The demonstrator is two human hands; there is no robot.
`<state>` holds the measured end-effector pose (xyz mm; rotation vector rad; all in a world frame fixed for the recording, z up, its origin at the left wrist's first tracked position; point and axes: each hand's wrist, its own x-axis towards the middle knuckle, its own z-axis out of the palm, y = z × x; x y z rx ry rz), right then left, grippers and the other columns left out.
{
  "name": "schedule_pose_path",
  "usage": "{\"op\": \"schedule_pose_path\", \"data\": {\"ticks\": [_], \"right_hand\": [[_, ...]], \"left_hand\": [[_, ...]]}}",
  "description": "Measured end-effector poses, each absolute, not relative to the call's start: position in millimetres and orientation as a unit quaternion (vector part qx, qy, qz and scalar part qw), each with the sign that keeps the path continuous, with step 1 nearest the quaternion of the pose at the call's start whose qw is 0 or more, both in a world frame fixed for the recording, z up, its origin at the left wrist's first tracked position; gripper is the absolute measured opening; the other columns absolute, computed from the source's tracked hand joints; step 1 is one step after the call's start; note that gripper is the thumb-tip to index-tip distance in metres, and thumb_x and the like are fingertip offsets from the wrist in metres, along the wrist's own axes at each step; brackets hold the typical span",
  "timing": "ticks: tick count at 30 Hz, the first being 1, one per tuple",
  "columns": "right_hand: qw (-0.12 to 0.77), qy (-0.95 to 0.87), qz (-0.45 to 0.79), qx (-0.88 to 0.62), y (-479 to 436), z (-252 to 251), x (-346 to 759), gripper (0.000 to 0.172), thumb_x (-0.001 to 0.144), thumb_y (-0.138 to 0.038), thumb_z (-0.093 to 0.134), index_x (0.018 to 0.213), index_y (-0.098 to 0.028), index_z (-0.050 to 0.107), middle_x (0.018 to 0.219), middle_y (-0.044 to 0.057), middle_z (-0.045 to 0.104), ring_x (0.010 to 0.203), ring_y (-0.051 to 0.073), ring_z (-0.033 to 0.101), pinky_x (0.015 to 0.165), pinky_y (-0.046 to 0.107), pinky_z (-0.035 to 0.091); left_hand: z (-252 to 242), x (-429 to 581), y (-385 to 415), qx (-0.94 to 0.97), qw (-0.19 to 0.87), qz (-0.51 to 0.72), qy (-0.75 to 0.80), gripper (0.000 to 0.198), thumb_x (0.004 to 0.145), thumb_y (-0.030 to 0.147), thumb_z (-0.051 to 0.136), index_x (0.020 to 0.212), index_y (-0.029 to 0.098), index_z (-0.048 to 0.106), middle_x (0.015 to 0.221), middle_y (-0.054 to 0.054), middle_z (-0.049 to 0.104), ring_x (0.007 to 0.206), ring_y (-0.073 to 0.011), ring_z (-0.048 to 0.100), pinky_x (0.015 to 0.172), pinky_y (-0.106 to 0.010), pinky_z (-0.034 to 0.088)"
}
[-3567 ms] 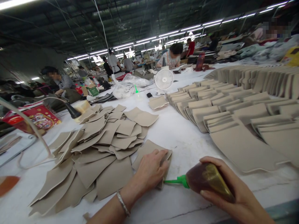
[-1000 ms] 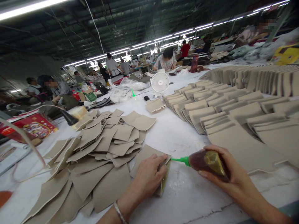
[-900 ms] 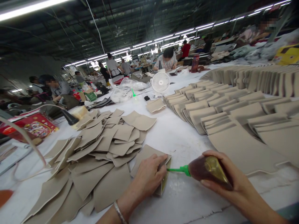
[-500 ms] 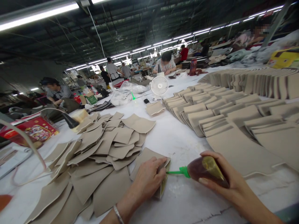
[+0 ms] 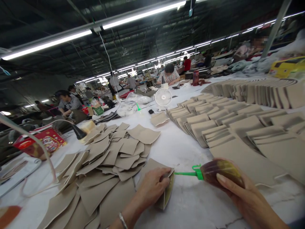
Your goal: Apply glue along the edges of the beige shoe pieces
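Observation:
My left hand presses and pinches the edge of a taupe leather-like piece, whose edge stands up and shows a yellowish inner side. In my right hand is a squeeze bottle with brownish-amber contents, lying nearly level. Its green nozzle points left, the tip close by the piece's upper edge; whether they touch I cannot tell. Left of my left hand spreads a loose heap of similar taupe pieces. Fingers of my right hand wrap behind the bottle, partly hidden.
Overlapping rows of taupe pieces cover the table's right side. A white fan stands further back, near plastic bags. At left are a red box and a black cone-shaped object with a hose. Co-workers sit beyond.
My right hand has drawn the bottle slightly right and rolled it, so the green cap's loop now shows. My left hand stays on the piece. The camera view has tilted up a little.

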<state>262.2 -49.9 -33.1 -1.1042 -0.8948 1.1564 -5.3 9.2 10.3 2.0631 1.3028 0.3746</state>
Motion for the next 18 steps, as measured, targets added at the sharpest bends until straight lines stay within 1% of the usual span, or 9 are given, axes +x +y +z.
{"op": "schedule_pose_path", "data": {"ticks": [3,5,8,11,15,18], "right_hand": [[0.572,-0.452,0.418,-0.542,-52,-27,259,0.060,0.079,-0.059,0.075,0.122,-0.025,0.050,0.102,0.005,0.067,0.095,0.030,0.064,0.082,0.036,0.054],[0.549,-0.493,0.360,-0.571,-52,-26,255,0.060,0.079,-0.060,0.072,0.123,-0.026,0.049,0.100,0.004,0.064,0.090,0.029,0.063,0.080,0.036,0.051],[0.536,-0.531,0.318,-0.574,-49,-30,250,0.058,0.082,-0.059,0.070,0.124,-0.027,0.047,0.109,0.003,0.060,0.098,0.028,0.059,0.087,0.037,0.045],[0.528,-0.558,0.286,-0.573,-47,-35,248,0.055,0.082,-0.057,0.070,0.123,-0.028,0.048,0.114,0.002,0.058,0.102,0.028,0.058,0.088,0.035,0.043],[0.521,-0.555,0.286,-0.582,-51,-33,245,0.051,0.083,-0.055,0.069,0.122,-0.028,0.050,0.113,0.000,0.059,0.101,0.026,0.059,0.088,0.033,0.043],[0.513,-0.539,0.352,-0.568,-56,-28,241,0.050,0.079,-0.056,0.071,0.116,-0.027,0.054,0.099,-0.001,0.064,0.088,0.024,0.062,0.079,0.031,0.047]], "left_hand": [[13,-4,8,0.789,0.331,0.145,0.497,0.047,0.084,0.021,0.048,0.128,0.024,0.066,0.126,0.001,0.065,0.116,-0.0210,0.059,0.104,-0.030,0.041],[14,-3,7,0.788,0.329,0.145,0.499,0.047,0.084,0.021,0.048,0.128,0.024,0.066,0.126,0.001,0.065,0.116,-0.0215,0.059,0.103,-0.030,0.042],[14,-2,6,0.789,0.323,0.144,0.502,0.048,0.084,0.020,0.048,0.128,0.025,0.066,0.125,0.001,0.066,0.115,-0.0222,0.059,0.101,-0.031,0.043],[12,-3,6,0.789,0.320,0.146,0.504,0.048,0.084,0.020,0.048,0.128,0.025,0.066,0.124,0.001,0.066,0.114,-0.0223,0.060,0.101,-0.031,0.043],[11,-3,6,0.788,0.323,0.149,0.502,0.048,0.084,0.021,0.049,0.129,0.025,0.065,0.126,0.001,0.065,0.115,-0.0219,0.059,0.103,-0.030,0.042],[12,-2,7,0.786,0.326,0.151,0.502,0.048,0.084,0.021,0.049,0.128,0.023,0.066,0.127,0.000,0.065,0.115,-0.0227,0.059,0.103,-0.031,0.041]]}}
